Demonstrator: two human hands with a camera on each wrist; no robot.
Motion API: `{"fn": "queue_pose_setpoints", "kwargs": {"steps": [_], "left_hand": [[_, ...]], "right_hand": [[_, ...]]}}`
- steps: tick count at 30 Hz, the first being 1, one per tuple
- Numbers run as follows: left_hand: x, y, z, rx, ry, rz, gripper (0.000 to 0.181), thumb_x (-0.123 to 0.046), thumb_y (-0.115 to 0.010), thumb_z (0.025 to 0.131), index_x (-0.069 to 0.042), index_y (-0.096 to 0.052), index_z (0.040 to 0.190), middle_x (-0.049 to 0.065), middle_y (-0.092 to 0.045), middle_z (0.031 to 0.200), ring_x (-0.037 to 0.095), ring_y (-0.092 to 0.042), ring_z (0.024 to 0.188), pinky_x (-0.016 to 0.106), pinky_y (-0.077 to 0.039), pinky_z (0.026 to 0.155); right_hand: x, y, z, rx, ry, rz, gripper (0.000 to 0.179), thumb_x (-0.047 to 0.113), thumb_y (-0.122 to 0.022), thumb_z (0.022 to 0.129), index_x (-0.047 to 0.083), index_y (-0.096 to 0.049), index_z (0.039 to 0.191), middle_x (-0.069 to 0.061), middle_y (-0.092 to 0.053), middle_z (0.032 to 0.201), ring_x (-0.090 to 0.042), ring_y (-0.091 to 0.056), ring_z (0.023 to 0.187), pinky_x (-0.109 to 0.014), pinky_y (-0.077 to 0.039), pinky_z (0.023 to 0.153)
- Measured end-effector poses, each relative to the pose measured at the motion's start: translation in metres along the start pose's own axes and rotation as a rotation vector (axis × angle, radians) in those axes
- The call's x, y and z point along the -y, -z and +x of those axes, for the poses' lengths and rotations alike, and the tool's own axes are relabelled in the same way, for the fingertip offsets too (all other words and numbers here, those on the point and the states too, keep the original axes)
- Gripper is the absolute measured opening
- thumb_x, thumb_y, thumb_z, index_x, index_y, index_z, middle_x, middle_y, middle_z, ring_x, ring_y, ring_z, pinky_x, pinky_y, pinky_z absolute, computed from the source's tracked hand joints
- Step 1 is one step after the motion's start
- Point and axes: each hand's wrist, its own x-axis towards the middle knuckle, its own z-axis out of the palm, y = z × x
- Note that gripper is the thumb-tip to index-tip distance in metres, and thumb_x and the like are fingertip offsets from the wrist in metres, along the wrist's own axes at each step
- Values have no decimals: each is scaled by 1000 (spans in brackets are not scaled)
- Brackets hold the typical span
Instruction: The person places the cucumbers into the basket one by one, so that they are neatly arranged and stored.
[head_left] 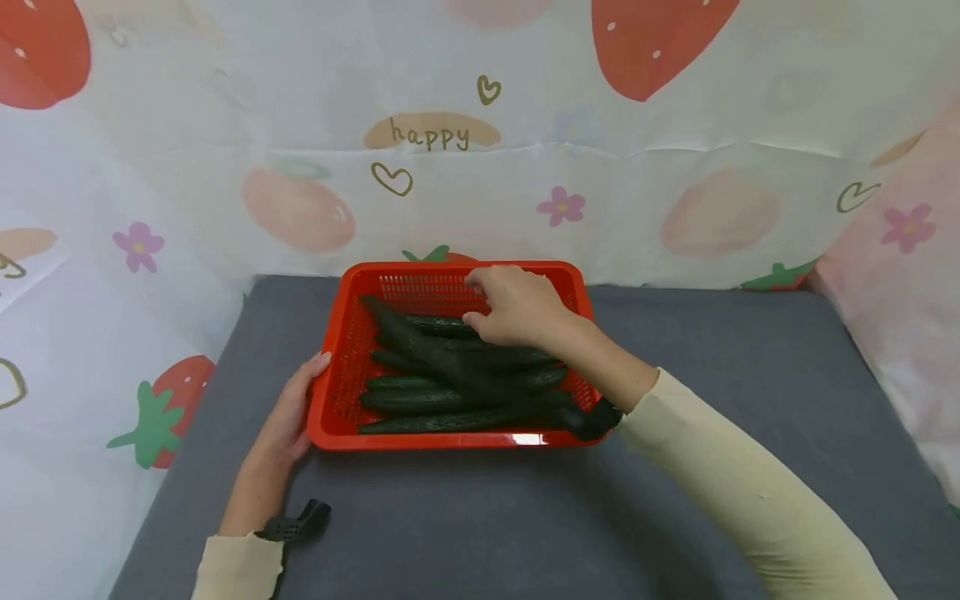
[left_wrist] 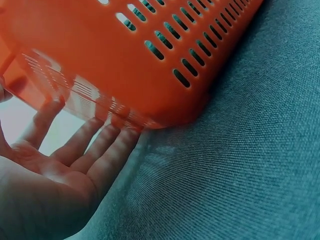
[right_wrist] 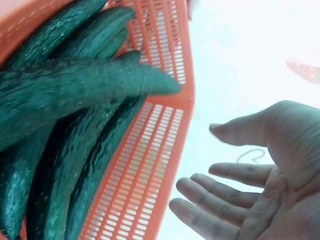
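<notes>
A red plastic basket with slotted walls holds several dark green cucumbers. One longer cucumber lies slantwise across the others, its tip near the basket's corner in the right wrist view. My left hand holds the basket's left side, a digit on the rim; in the left wrist view the fingers touch the outer wall from below. Over the far part of the basket hovers my right hand, its fingers spread and slightly bent, with nothing in them.
Grey cloth covers the table around the basket. Behind it stands a white curtain printed with strawberries and flowers. A black wrist strap sits on the left wrist, another on the right.
</notes>
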Motion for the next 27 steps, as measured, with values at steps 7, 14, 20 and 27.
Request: {"fn": "queue_pose_setpoints", "kwargs": {"steps": [7,14,20,27], "left_hand": [[1,2,2,27,-34,-9,37,-39,-33,116,-24,-46,147,-10,-70,123,2,-71,106,23,-61,90],[3,0,3,10,-28,-18,36,-39,-34,116,-24,-46,146,-11,-68,123,2,-69,107,22,-60,90],[4,-3,4,-18,2,-4,36,-41,-36,115,-26,-46,146,-12,-66,126,1,-67,108,22,-60,92],[2,-3,3,-19,-29,-20,31,-38,-36,115,-23,-51,138,-11,-69,119,2,-69,104,21,-60,88]], "right_hand": [[-16,-1,-7,36,3,30,56,37,-70,101,10,-59,149,-11,-70,141,-24,-72,113,-46,-61,95],[-30,3,-17,46,20,50,56,37,-69,102,11,-58,150,-12,-67,145,-27,-71,117,-49,-60,95],[-40,6,-31,22,8,70,56,37,-68,102,12,-57,151,-15,-56,154,-28,-69,125,-52,-59,98],[-47,5,-41,-20,15,129,57,35,-69,103,12,-54,153,-18,-44,159,-31,-64,128,-53,-59,96]]}}
